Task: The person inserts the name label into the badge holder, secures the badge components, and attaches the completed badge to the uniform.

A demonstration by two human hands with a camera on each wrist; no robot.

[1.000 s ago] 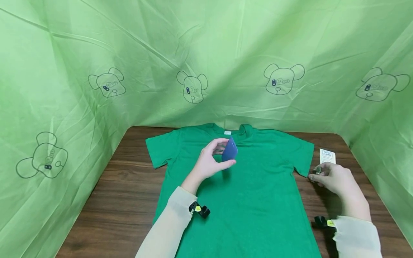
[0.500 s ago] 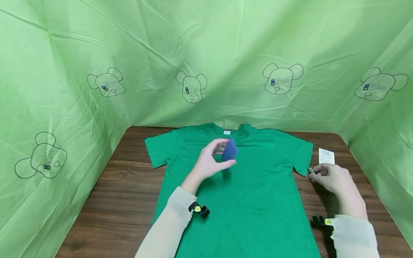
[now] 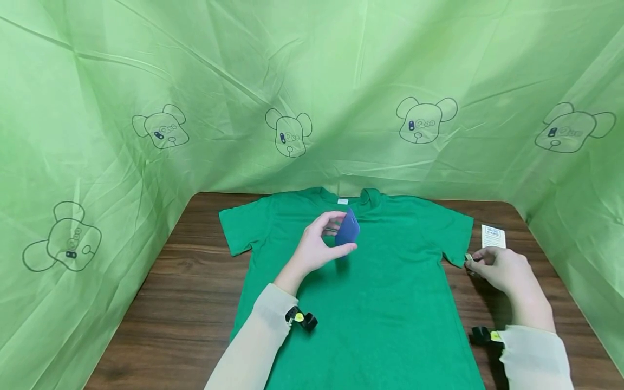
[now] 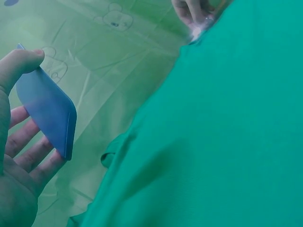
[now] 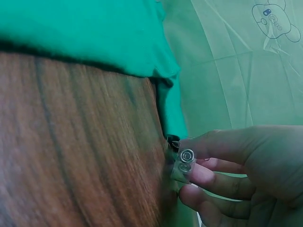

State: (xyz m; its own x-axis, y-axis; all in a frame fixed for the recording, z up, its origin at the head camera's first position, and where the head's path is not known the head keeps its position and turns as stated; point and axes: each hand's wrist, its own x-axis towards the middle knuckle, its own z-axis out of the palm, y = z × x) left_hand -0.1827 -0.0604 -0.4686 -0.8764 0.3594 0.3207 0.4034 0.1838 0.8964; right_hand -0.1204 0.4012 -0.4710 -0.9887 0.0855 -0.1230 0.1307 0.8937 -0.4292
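Observation:
A green T-shirt (image 3: pixel 375 309) lies spread flat, its collar at the far side. Over its upper chest my left hand (image 3: pixel 314 246) holds a thin blue-purple card holder (image 3: pixel 348 228) by its edges, thumb on one side and fingertips on the other. In the left wrist view the card holder (image 4: pixel 49 111) stands tilted. Off the right sleeve's hem, my right hand (image 3: pixel 507 273) pinches a small badge clip (image 3: pixel 469 258). The right wrist view shows its clear strap with a round metal snap (image 5: pixel 187 155) between thumb and fingers; its far end is partly hidden.
A white printed card (image 3: pixel 493 236) lies on the dark wooden table (image 3: pixel 180 281) just beyond the right hand. Green curtains (image 3: pixel 341 81) with bear-head drawings rise at the back and both sides.
My right hand has shifted slightly left toward the sleeve, and the badge clip has turned in its fingers. The left hand keeps the card holder in the same place.

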